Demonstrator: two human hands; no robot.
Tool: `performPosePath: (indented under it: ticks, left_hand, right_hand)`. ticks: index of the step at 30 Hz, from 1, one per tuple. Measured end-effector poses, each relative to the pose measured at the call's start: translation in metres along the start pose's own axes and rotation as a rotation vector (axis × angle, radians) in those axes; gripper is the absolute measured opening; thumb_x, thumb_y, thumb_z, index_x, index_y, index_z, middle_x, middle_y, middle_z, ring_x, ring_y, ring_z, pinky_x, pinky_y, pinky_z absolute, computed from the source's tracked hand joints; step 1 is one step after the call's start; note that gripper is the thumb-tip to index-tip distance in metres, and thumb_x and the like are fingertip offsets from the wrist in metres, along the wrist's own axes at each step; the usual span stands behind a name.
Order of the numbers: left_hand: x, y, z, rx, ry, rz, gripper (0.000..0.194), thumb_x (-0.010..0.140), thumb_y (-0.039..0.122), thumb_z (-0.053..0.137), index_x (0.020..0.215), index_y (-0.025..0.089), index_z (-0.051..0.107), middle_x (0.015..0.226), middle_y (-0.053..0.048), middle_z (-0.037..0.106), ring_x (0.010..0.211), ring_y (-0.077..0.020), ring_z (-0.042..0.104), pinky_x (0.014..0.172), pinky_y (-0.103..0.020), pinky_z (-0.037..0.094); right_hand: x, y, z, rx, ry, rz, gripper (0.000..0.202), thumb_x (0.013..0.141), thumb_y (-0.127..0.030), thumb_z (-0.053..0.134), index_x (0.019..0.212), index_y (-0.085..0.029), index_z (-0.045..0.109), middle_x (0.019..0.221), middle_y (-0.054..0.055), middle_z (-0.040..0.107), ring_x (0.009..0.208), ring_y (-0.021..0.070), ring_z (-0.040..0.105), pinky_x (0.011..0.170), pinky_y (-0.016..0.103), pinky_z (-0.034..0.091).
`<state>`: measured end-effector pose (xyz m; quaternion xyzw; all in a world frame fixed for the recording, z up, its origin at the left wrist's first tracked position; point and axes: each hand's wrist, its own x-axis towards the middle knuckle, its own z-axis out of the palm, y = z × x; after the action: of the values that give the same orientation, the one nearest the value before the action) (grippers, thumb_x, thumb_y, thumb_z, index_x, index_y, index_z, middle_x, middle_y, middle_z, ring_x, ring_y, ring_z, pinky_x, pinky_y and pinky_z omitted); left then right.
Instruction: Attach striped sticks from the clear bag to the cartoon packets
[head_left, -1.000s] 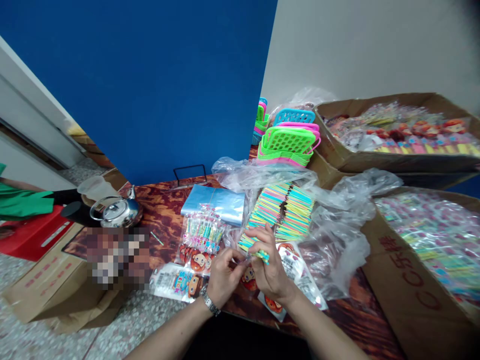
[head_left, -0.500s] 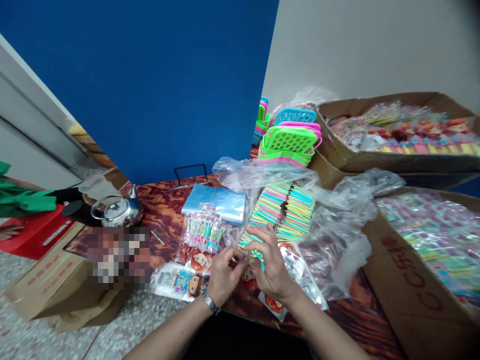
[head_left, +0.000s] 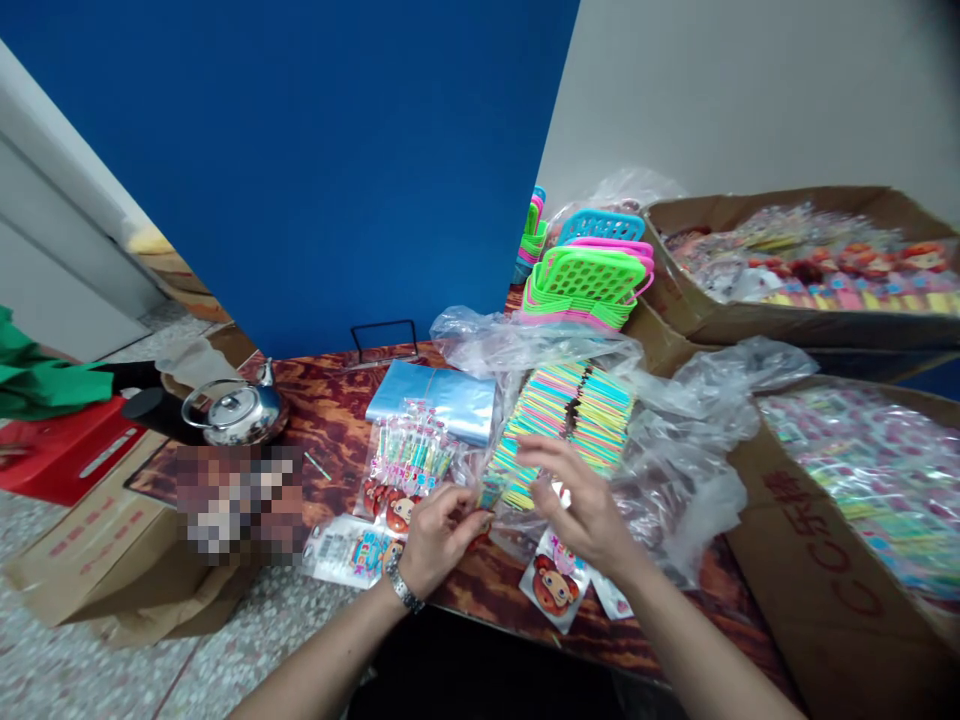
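Observation:
My left hand, with a metal watch on its wrist, pinches a small clear bag that seems to have coloured sticks in it. Its lower part is hidden by the fingers. To its right, my right hand is open, fingers spread, above the near edge of a large heap of thin coloured sticks. Printed packets with a cartoon face lie under and beside the right hand. Left of my left hand are filled stick packets and a white printed packet.
A blue plastic stack lies behind the packets. Crumpled clear plastic surrounds the heap. Cartons of packets stand right, coloured baskets behind. A steel kettle and another person's green sleeve are left.
My right hand has let go of a small bundle of sticks and moved right, its fingers opening. The bag with sticks now shows in my left hand. The view has shifted slightly.

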<state>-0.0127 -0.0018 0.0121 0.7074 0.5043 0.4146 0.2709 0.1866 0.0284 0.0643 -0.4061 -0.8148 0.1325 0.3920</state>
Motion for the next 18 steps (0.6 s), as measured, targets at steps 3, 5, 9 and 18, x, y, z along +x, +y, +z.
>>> performPosePath:
  ticks: [3, 5, 9, 18]
  left_hand:
    - [0.001, -0.003, -0.01, 0.003, 0.074, -0.024, 0.011, 0.077, 0.027, 0.06, 0.073, 0.017, 0.058, 0.067, 0.0, 0.06, 0.055, -0.0099, 0.053, 0.054, -0.02, 0.044]
    - [0.0, -0.005, -0.015, -0.006, 0.119, -0.041, 0.012, 0.077, 0.027, 0.06, 0.072, 0.017, 0.057, 0.068, 0.0, 0.06, 0.055, -0.0094, 0.052, 0.053, -0.019, 0.044]
    - [-0.003, -0.006, -0.02, -0.002, 0.144, -0.052, 0.012, 0.078, 0.025, 0.059, 0.07, 0.017, 0.055, 0.066, 0.001, 0.058, 0.054, -0.0089, 0.051, 0.054, -0.019, 0.043]
    - [-0.006, -0.008, -0.015, 0.013, 0.093, -0.055, 0.016, 0.079, 0.027, 0.058, 0.067, 0.017, 0.054, 0.06, 0.002, 0.052, 0.053, -0.0093, 0.047, 0.053, -0.02, 0.039]
  right_hand:
    - [0.0, 0.023, 0.004, -0.106, 0.059, 0.176, 0.02, 0.088, -0.024, 0.042, 0.103, -0.02, 0.055, 0.096, 0.007, 0.06, 0.087, 0.0167, 0.058, 0.077, 0.031, 0.047]
    - [-0.004, 0.036, 0.013, -0.256, -0.168, 0.248, 0.019, 0.089, -0.025, 0.04, 0.094, -0.019, 0.058, 0.088, 0.006, 0.061, 0.079, 0.0157, 0.059, 0.071, 0.028, 0.046]
    - [-0.013, 0.041, 0.04, -0.58, -0.618, 0.299, 0.02, 0.088, -0.021, 0.039, 0.091, -0.02, 0.059, 0.089, 0.006, 0.062, 0.079, 0.0159, 0.059, 0.065, 0.025, 0.043]
    - [-0.014, 0.029, 0.075, -0.661, -0.717, 0.219, 0.018, 0.082, -0.008, 0.043, 0.089, -0.016, 0.057, 0.088, 0.01, 0.062, 0.089, 0.0238, 0.055, 0.071, 0.033, 0.041]
